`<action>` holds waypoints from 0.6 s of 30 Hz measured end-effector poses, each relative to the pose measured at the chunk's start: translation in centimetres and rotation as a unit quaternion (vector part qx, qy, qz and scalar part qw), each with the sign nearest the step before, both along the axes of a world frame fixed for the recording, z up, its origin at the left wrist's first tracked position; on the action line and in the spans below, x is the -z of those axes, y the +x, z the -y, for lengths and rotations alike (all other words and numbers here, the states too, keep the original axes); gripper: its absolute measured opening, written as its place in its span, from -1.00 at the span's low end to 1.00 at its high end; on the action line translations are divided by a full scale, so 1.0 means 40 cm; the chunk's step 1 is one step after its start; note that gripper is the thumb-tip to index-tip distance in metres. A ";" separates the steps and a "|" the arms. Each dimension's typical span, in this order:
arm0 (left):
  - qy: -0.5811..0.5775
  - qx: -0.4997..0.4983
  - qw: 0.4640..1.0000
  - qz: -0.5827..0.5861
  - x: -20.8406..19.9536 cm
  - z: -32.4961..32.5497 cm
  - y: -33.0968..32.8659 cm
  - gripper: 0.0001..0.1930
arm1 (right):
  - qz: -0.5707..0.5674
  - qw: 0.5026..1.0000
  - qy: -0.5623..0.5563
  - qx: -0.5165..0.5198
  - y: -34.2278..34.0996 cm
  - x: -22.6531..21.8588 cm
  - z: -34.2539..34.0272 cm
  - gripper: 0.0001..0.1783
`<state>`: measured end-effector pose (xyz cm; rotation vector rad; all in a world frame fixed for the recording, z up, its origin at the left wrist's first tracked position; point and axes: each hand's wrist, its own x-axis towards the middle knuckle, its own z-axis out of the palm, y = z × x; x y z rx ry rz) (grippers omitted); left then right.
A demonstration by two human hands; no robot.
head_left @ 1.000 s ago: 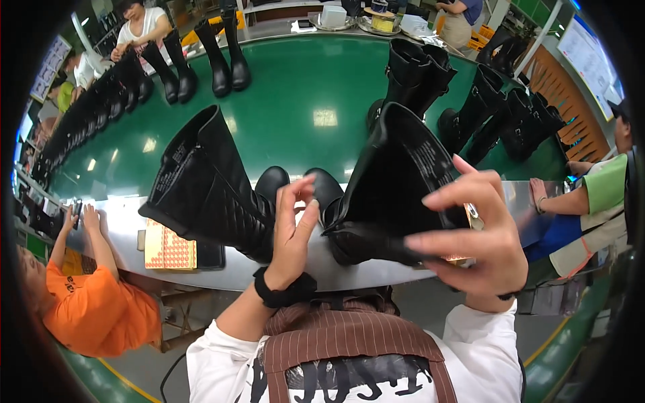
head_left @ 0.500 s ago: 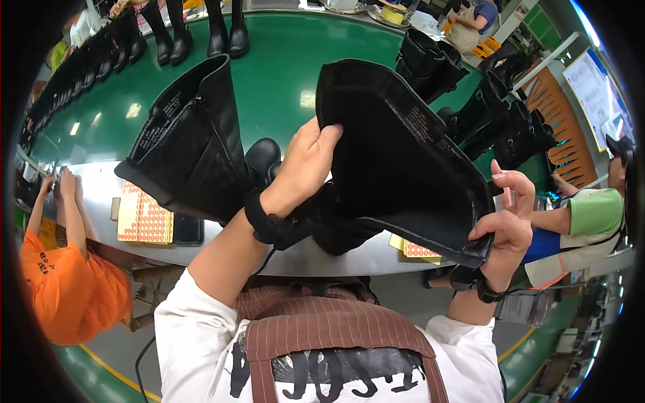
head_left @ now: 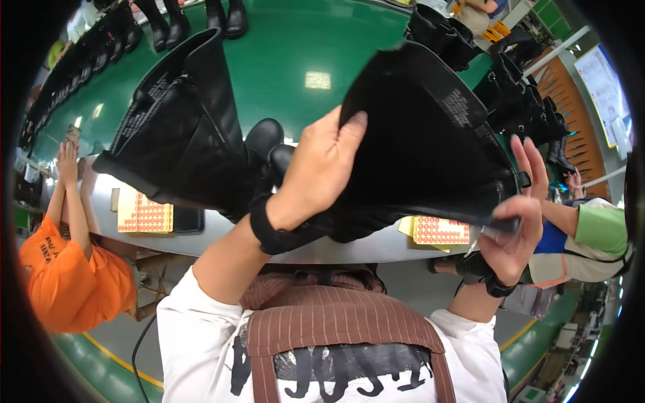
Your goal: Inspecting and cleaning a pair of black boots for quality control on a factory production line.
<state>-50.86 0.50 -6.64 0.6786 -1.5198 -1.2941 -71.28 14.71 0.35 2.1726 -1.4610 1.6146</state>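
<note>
A tall black boot point(head_left: 416, 134) is held between my hands, its wide shaft spread so the dark lining and pale printed marks show. My left hand point(head_left: 326, 161) is closed on the shaft's left edge, thumb inside the opening. At the opposite edge, my right hand point(head_left: 517, 221) pinches the rim between thumb and a bent finger, two other fingers raised; it is slightly blurred. The foot of this boot is mostly hidden below the shaft. Beside it on the left stands a second tall black boot point(head_left: 181, 127), its shaft gaping open and nothing holding it.
Sticker sheets with red dots lie on the metal edge at left point(head_left: 144, 213) and right point(head_left: 440, 230). Black boots line the green table point(head_left: 282, 74) at far left point(head_left: 114, 33) and far right point(head_left: 517, 101). Co-workers sit at left in orange point(head_left: 74, 279) and stand at right point(head_left: 591, 232).
The held boot's shaft has shifted right and tilted, with both my hands moving along with it. Its lower rim now lies flatter, and more of the right-hand sticker sheet shows.
</note>
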 end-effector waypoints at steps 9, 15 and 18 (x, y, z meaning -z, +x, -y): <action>-0.045 0.076 0.996 0.004 0.007 -0.002 0.037 -0.37 | 0.061 0.990 -0.039 0.124 0.089 0.047 0.089 0.02; 0.117 -0.025 0.965 0.233 0.193 -0.044 0.102 -0.56 | 0.141 0.986 -0.090 -0.012 0.077 0.087 0.091 0.35; 0.182 0.005 0.968 0.171 0.279 -0.049 0.072 -0.59 | 0.329 0.939 0.030 -0.095 0.073 0.174 0.084 0.38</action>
